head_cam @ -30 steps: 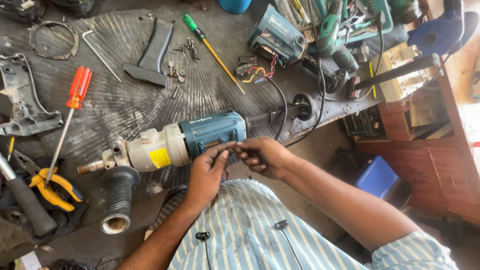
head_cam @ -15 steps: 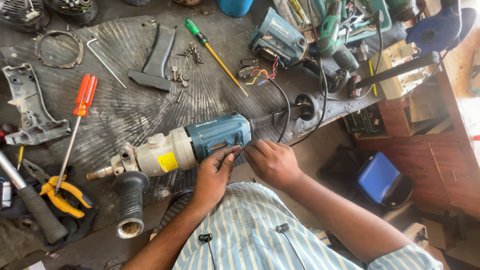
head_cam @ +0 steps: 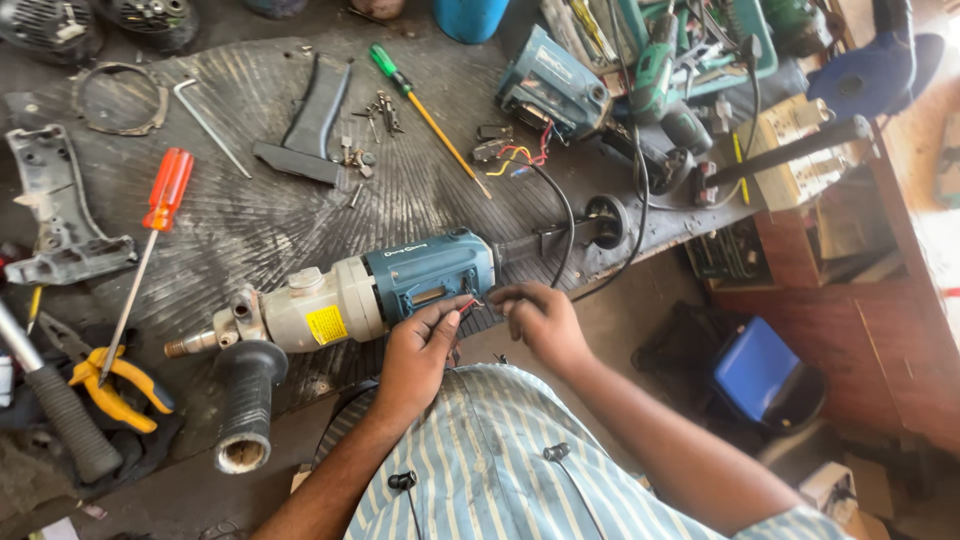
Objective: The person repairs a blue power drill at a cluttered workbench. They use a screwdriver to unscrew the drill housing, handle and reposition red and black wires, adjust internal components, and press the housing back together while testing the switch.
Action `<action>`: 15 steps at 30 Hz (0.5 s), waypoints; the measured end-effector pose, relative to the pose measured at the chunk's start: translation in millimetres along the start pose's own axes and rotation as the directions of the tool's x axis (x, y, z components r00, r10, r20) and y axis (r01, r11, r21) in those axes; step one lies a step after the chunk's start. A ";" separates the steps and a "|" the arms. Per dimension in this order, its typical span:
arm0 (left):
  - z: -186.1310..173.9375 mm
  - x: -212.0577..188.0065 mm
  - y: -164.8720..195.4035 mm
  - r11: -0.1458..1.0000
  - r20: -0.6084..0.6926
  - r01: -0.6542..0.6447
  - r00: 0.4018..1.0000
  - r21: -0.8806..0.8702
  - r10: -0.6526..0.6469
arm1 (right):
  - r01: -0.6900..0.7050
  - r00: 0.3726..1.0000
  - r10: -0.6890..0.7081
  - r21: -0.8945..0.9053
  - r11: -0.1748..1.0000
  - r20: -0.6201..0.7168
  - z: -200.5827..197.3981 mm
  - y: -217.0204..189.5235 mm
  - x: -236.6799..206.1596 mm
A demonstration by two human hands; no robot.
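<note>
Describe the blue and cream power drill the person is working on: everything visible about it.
The power drill lies on its side across the grey workbench, its metal spindle end pointing left. The front gear housing is cream with a yellow label; the motor housing behind it is teal blue with an opening in its side. A black ribbed side handle juts toward the person. A black rear part continues to the right. The left hand touches the blue housing's lower edge, the right hand is just beside it, and thin red wires show between their fingertips.

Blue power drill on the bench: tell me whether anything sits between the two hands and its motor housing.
Nothing visible does. The left hand rests against the lower rear edge of the blue power drill, fingertips at its red wires. The right hand is beside it at the same spot, with no tool or part between.
</note>
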State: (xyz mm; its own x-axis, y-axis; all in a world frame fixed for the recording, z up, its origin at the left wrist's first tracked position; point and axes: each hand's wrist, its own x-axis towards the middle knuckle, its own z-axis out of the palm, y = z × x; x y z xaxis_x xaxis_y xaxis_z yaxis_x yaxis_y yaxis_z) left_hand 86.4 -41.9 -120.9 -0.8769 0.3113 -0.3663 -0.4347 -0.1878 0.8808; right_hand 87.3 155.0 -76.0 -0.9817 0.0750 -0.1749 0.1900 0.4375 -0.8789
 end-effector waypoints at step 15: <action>12.8 -0.4 -0.8 0.984 -0.020 0.039 0.999 -0.176 -0.043 | 0.577 0.708 -0.704 -0.525 0.626 -0.060 7.0 -16.5 -6.1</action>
State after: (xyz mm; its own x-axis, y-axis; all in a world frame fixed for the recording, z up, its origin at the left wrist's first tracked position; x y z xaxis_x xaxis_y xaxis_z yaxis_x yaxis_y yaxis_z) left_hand 89.7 -30.0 -117.6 -0.8611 0.3005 -0.4101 -0.4980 -0.3362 0.7994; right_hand 90.2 141.1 -63.5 -0.8293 -0.2009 0.5214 -0.4535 0.7872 -0.4180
